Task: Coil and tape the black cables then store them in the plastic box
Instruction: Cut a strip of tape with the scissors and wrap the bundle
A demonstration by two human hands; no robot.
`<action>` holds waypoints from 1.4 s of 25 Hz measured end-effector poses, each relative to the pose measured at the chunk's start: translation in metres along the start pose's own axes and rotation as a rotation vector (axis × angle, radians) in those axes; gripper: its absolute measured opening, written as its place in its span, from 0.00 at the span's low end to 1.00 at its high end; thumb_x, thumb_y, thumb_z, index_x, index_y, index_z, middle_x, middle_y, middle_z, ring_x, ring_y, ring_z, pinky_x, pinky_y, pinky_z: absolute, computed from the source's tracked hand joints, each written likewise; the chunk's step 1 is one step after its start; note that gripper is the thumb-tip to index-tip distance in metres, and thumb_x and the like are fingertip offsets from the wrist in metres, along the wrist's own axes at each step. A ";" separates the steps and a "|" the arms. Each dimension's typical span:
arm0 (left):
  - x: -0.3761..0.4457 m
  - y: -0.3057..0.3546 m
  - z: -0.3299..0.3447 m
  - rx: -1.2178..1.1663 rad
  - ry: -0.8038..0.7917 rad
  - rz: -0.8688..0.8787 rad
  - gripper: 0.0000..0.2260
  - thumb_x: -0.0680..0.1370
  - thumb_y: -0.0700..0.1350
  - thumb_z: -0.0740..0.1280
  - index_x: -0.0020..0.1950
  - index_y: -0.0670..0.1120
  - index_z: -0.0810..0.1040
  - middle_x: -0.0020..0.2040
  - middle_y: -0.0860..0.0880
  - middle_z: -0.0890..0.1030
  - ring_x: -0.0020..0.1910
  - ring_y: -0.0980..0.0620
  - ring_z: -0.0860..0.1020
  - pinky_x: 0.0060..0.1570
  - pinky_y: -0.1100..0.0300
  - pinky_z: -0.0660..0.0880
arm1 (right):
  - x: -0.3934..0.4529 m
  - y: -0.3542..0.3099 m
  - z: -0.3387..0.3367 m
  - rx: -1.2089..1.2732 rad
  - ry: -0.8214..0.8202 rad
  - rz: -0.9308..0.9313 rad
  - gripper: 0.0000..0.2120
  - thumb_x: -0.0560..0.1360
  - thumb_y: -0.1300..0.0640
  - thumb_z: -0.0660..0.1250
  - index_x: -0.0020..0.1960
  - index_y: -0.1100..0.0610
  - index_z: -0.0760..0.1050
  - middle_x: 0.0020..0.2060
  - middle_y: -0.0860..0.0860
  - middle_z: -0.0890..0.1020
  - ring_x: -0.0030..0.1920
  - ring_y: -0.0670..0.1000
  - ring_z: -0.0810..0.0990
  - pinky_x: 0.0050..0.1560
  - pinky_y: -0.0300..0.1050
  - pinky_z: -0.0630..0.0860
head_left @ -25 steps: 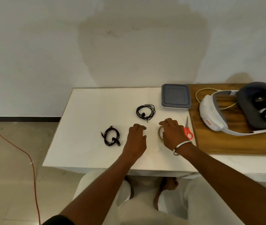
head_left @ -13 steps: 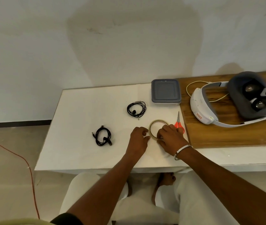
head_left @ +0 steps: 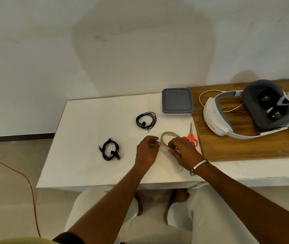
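Left of centre on the white surface (head_left: 87, 124) lies one coiled black cable (head_left: 109, 151); a second coil (head_left: 146, 120) sits above and to its right. At centre, the left hand (head_left: 147, 150) pinches the tape roll (head_left: 165, 140) by its left edge, and the right hand (head_left: 184, 152) grips the roll's right side. Scissors (head_left: 191, 135) lie just right; the closed plastic box (head_left: 177, 101) is above.

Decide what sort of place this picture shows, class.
Probably a plain indoor room used as a makeshift workspace: a low white table against a stained wall, a VR headset on a wooden board, and a tiled floor.
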State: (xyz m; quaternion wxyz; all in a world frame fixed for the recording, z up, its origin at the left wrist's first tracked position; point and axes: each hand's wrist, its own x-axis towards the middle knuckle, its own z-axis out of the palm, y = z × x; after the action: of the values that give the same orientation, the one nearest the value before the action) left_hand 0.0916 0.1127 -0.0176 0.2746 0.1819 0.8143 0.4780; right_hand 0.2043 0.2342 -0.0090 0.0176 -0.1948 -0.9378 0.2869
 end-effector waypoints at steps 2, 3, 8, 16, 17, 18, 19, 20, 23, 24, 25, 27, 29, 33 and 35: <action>0.003 0.003 -0.002 -0.140 -0.049 -0.082 0.11 0.81 0.42 0.61 0.62 0.46 0.75 0.57 0.47 0.80 0.52 0.49 0.80 0.54 0.59 0.78 | -0.001 -0.003 -0.001 0.092 0.022 -0.014 0.09 0.77 0.57 0.63 0.55 0.59 0.74 0.53 0.55 0.77 0.52 0.52 0.72 0.54 0.44 0.69; 0.003 0.005 -0.004 -0.237 -0.077 -0.128 0.12 0.82 0.42 0.58 0.64 0.45 0.75 0.59 0.45 0.79 0.55 0.48 0.80 0.58 0.55 0.77 | -0.002 -0.004 -0.002 0.124 0.017 -0.029 0.09 0.77 0.58 0.63 0.55 0.60 0.73 0.53 0.56 0.77 0.51 0.51 0.71 0.53 0.42 0.69; 0.004 0.014 -0.024 -0.564 -0.130 -0.189 0.12 0.82 0.40 0.59 0.63 0.39 0.75 0.57 0.40 0.80 0.51 0.42 0.81 0.55 0.53 0.78 | -0.002 -0.012 0.000 0.153 -0.048 -0.063 0.07 0.77 0.59 0.64 0.54 0.58 0.73 0.53 0.54 0.76 0.50 0.49 0.71 0.53 0.38 0.69; 0.003 0.011 -0.041 -0.540 -0.156 -0.162 0.13 0.78 0.37 0.66 0.61 0.36 0.77 0.50 0.39 0.83 0.44 0.44 0.83 0.54 0.52 0.80 | -0.001 -0.009 0.002 -0.010 -0.171 -0.127 0.09 0.74 0.54 0.68 0.54 0.54 0.75 0.57 0.50 0.73 0.56 0.50 0.70 0.60 0.41 0.70; 0.001 0.010 -0.041 -0.520 -0.157 -0.159 0.13 0.78 0.37 0.67 0.61 0.36 0.77 0.50 0.39 0.83 0.45 0.43 0.83 0.55 0.50 0.79 | -0.001 -0.011 0.002 -0.015 -0.173 -0.129 0.10 0.74 0.52 0.68 0.53 0.53 0.75 0.56 0.50 0.73 0.55 0.50 0.70 0.59 0.41 0.70; 0.000 0.009 -0.041 -0.504 -0.157 -0.157 0.13 0.77 0.37 0.67 0.61 0.37 0.77 0.50 0.39 0.83 0.45 0.43 0.83 0.56 0.49 0.79 | 0.000 -0.013 0.001 0.008 -0.149 -0.111 0.10 0.74 0.50 0.67 0.53 0.53 0.75 0.55 0.50 0.74 0.55 0.50 0.70 0.57 0.42 0.70; -0.001 0.009 -0.040 -0.495 -0.159 -0.152 0.13 0.77 0.37 0.67 0.61 0.38 0.77 0.50 0.38 0.83 0.44 0.43 0.83 0.57 0.48 0.78 | 0.002 -0.016 0.000 0.062 -0.094 -0.070 0.10 0.74 0.49 0.66 0.52 0.54 0.75 0.53 0.50 0.74 0.54 0.50 0.70 0.55 0.43 0.70; -0.002 0.009 -0.039 -0.490 -0.163 -0.146 0.13 0.77 0.37 0.68 0.61 0.38 0.77 0.51 0.38 0.83 0.44 0.43 0.83 0.56 0.47 0.79 | 0.005 -0.019 -0.001 0.127 -0.009 -0.016 0.10 0.75 0.50 0.65 0.52 0.55 0.74 0.52 0.51 0.75 0.52 0.51 0.71 0.52 0.43 0.70; -0.003 0.012 -0.038 -0.471 -0.179 -0.133 0.14 0.76 0.37 0.69 0.61 0.40 0.78 0.52 0.38 0.82 0.45 0.42 0.83 0.56 0.47 0.79 | 0.022 -0.028 -0.003 0.288 0.238 0.190 0.10 0.77 0.54 0.64 0.54 0.60 0.74 0.51 0.56 0.76 0.51 0.52 0.73 0.50 0.41 0.69; -0.004 0.013 -0.037 -0.461 -0.188 -0.125 0.14 0.76 0.37 0.69 0.61 0.41 0.78 0.53 0.38 0.82 0.46 0.42 0.83 0.55 0.47 0.79 | 0.027 -0.031 -0.005 0.326 0.264 0.256 0.11 0.77 0.54 0.64 0.55 0.60 0.74 0.52 0.56 0.76 0.51 0.53 0.74 0.51 0.41 0.70; -0.004 0.014 -0.037 -0.453 -0.199 -0.117 0.14 0.76 0.37 0.70 0.61 0.41 0.78 0.53 0.39 0.82 0.46 0.41 0.83 0.55 0.47 0.80 | 0.032 -0.033 -0.006 0.351 0.264 0.309 0.12 0.77 0.53 0.63 0.54 0.61 0.75 0.52 0.57 0.77 0.51 0.52 0.74 0.51 0.42 0.71; -0.005 0.017 -0.036 -0.442 -0.219 -0.105 0.14 0.76 0.37 0.69 0.61 0.42 0.77 0.54 0.39 0.82 0.46 0.42 0.84 0.54 0.49 0.80 | 0.040 -0.038 -0.006 0.368 0.229 0.387 0.15 0.77 0.51 0.63 0.54 0.62 0.77 0.52 0.58 0.79 0.49 0.51 0.75 0.51 0.42 0.71; -0.005 0.019 -0.035 -0.427 -0.228 -0.096 0.14 0.75 0.37 0.69 0.61 0.43 0.77 0.53 0.40 0.82 0.47 0.42 0.83 0.55 0.48 0.80 | 0.045 -0.044 -0.008 0.378 0.212 0.442 0.17 0.76 0.49 0.64 0.55 0.62 0.78 0.52 0.58 0.81 0.48 0.52 0.76 0.50 0.41 0.71; -0.007 0.021 -0.033 -0.412 -0.225 -0.082 0.15 0.75 0.35 0.70 0.61 0.43 0.77 0.53 0.40 0.82 0.48 0.40 0.83 0.56 0.47 0.79 | 0.046 -0.051 -0.013 0.399 0.211 0.485 0.15 0.75 0.51 0.67 0.54 0.62 0.79 0.51 0.57 0.83 0.46 0.51 0.77 0.48 0.41 0.71; -0.008 0.021 -0.033 -0.416 -0.222 -0.080 0.16 0.74 0.35 0.70 0.61 0.42 0.77 0.52 0.39 0.82 0.49 0.39 0.83 0.56 0.46 0.79 | 0.045 -0.053 -0.016 0.404 0.213 0.484 0.13 0.75 0.53 0.67 0.53 0.61 0.79 0.51 0.57 0.82 0.45 0.49 0.75 0.47 0.41 0.70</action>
State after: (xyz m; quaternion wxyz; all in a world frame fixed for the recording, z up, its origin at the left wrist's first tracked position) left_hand 0.0781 0.0961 0.0161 0.4126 0.1404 0.6698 0.6011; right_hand 0.1460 0.2195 0.0292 0.0853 -0.4333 -0.7814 0.4409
